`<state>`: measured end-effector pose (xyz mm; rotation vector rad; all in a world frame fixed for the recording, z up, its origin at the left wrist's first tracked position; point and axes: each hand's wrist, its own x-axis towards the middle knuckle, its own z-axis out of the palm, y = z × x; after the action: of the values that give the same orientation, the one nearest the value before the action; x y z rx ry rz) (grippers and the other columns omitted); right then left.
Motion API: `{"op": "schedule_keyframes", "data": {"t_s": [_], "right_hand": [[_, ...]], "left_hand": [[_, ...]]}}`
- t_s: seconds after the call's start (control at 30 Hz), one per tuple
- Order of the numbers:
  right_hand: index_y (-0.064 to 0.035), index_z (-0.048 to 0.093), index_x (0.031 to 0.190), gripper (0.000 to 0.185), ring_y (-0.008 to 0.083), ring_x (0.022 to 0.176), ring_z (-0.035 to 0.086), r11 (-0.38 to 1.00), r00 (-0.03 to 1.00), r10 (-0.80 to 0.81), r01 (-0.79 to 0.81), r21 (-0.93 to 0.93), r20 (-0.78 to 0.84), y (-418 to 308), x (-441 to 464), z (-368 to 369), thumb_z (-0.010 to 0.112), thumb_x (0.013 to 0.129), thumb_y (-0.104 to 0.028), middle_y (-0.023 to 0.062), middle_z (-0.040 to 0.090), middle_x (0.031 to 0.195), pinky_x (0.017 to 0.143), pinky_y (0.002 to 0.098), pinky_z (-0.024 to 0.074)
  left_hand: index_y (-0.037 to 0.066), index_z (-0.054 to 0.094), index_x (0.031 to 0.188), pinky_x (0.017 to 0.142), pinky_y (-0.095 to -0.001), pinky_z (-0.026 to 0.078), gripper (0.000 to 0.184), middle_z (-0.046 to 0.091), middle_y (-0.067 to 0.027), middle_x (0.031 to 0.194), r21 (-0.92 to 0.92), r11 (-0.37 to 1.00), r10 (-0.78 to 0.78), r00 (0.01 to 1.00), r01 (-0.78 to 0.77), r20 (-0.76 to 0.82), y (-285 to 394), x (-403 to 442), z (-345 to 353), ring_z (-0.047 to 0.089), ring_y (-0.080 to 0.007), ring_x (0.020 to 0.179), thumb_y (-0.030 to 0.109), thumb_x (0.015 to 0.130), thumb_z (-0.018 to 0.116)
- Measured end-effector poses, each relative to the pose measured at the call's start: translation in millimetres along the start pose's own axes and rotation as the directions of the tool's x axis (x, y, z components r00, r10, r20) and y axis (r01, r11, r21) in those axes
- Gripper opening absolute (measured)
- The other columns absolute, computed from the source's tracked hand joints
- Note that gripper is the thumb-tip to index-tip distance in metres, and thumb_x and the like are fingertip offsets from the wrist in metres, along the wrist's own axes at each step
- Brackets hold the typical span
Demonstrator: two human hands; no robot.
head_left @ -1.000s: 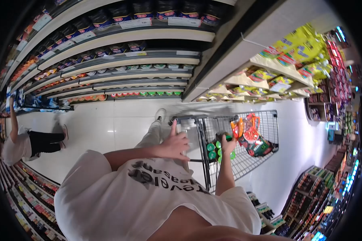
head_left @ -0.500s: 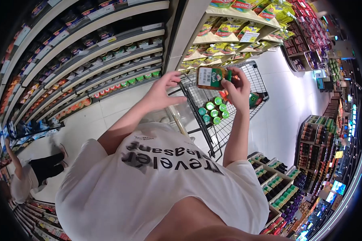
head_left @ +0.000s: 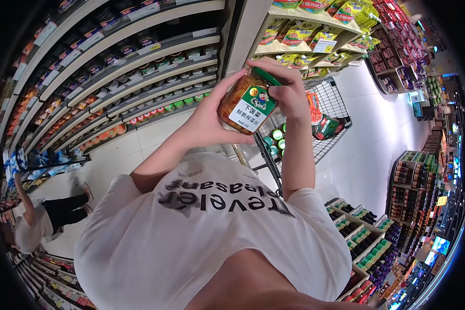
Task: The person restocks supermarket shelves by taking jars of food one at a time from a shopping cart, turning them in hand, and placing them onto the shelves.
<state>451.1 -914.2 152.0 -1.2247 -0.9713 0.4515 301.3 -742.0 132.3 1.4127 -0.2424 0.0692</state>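
A glass jar of pickled vegetables [head_left: 248, 106], with a green lid and a green-and-white label, is held up tilted in front of my chest. My right hand [head_left: 289, 90] grips it at the lid end, thumb on the label's edge and fingers over the lid. Around the jar's base curves my left hand [head_left: 204, 121], its thumb along the lower side and its fingers partly hidden behind the glass. Below the jar is a wire shopping cart [head_left: 338, 101] holding several green-lidded jars [head_left: 277, 135], a red packet [head_left: 315, 107] and a dark green packet [head_left: 327, 126].
Shelves of jars and packets [head_left: 124, 62] run along the left. Yellow bags [head_left: 299, 36] fill a rack ahead. Bottle shelves [head_left: 364, 243] stand at the right. Another person [head_left: 46, 219] in a white top is at the far left, reaching toward a shelf.
The jar has come closer to me and turned so its label faces up. My left hand has moved from empty air onto the jar's base, while my right hand keeps hold of the lid end.
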Motion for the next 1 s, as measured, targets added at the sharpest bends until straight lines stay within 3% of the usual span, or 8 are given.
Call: {"op": "schedule_keyframes", "data": {"t_s": [0.3,0.4,0.47,0.53,0.7,0.83,0.9,1.0], "right_hand": [[0.0025,0.073,0.123,0.059,0.0200,0.107,0.064,0.999,0.999,0.044,-0.043,-0.017,0.020,0.0,3.2,6.5,0.056,0.066,-0.002,0.0119,0.069,0.113,0.097,0.0291,0.0482],[0.0014,0.074,0.122,0.058,0.0200,0.110,0.065,0.996,0.995,0.094,-0.094,-0.012,-0.017,0.2,3.1,8.0,0.056,0.067,-0.002,0.0133,0.070,0.120,0.099,0.0290,0.0487],[0.0012,0.074,0.123,0.056,0.0184,0.109,0.065,0.993,0.993,0.116,-0.116,-0.026,-0.001,0.8,5.0,8.1,0.056,0.069,0.000,0.0126,0.070,0.119,0.097,0.0286,0.0494],[0.0010,0.074,0.123,0.055,0.0169,0.108,0.065,0.990,0.990,0.138,-0.137,-0.043,0.013,-0.1,6.2,10.7,0.057,0.071,0.001,0.0118,0.070,0.119,0.096,0.0282,0.0501],[0.0023,0.073,0.121,0.032,0.0071,0.086,0.066,0.955,0.957,0.285,-0.289,-0.074,-0.056,-7.4,9.4,28.1,0.067,0.090,-0.005,0.0039,0.073,0.093,0.078,0.0224,0.0533],[0.0027,0.073,0.117,0.027,0.0037,0.076,0.062,0.966,0.967,0.175,-0.205,-0.157,-0.183,-7.9,12.1,43.6,0.070,0.096,-0.014,0.0010,0.071,0.082,0.067,0.0206,0.0506],[0.0016,0.075,0.112,0.028,0.0030,0.068,0.057,0.945,0.917,0.315,-0.326,-0.007,-0.245,-20.1,9.0,44.6,0.071,0.098,-0.022,-0.0013,0.068,0.077,0.060,0.0205,0.0459],[0.0000,0.076,0.104,0.030,0.0033,0.059,0.052,0.947,0.927,0.309,-0.321,-0.024,-0.212,-12.2,4.1,38.5,0.067,0.101,-0.028,-0.0042,0.059,0.067,0.054,0.0213,0.0411]], "left_hand": [[0.007,0.019,0.164,0.111,-0.0371,0.046,0.125,0.045,-0.0126,0.151,0.121,0.990,0.076,0.996,-0.069,-0.056,1.0,-6.5,5.4,0.051,-0.0206,0.135,0.000,0.065,0.095],[0.006,0.018,0.164,0.110,-0.0369,0.047,0.124,0.048,-0.0133,0.149,-0.071,0.996,-0.054,0.992,0.046,-0.112,12.9,-10.0,10.6,0.052,-0.0208,0.135,0.001,0.066,0.094],[0.004,0.018,0.164,0.108,-0.0364,0.048,0.122,0.048,-0.0139,0.148,0.289,0.944,-0.118,0.982,0.158,-0.150,14.8,-14.1,8.7,0.051,-0.0205,0.135,0.003,0.067,0.093],[0.002,0.017,0.163,0.108,-0.0369,0.048,0.126,0.051,-0.0171,0.146,0.315,0.933,-0.134,0.979,0.177,-0.153,22.5,-14.6,7.6,0.054,-0.0251,0.133,0.016,0.065,0.094],[0.001,0.017,0.162,0.109,-0.0375,0.047,0.127,0.055,-0.0178,0.142,0.278,0.954,-0.050,0.978,0.107,-0.204,13.8,-15.0,8.5,0.059,-0.0290,0.128,0.026,0.065,0.096],[0.004,0.028,0.157,0.098,-0.0354,0.054,0.101,0.056,-0.0135,0.138,-0.125,0.991,-0.060,0.980,0.037,-0.189,0.3,-16.0,2.4,0.064,-0.0254,0.121,0.014,0.076,0.088],[0.008,0.029,0.157,0.086,-0.0335,0.056,0.090,0.056,-0.0146,0.137,-0.674,0.709,-0.322,0.945,0.206,-0.050,0.8,-24.9,-8.9,0.067,-0.0264,0.111,0.006,0.082,0.079],[0.011,0.036,0.155,0.076,-0.0326,0.055,0.073,0.060,-0.0190,0.133,-0.827,0.500,-0.168,0.965,0.258,0.200,-19.9,-24.8,-27.5,0.069,-0.0314,0.102,0.022,0.091,0.069]]}}
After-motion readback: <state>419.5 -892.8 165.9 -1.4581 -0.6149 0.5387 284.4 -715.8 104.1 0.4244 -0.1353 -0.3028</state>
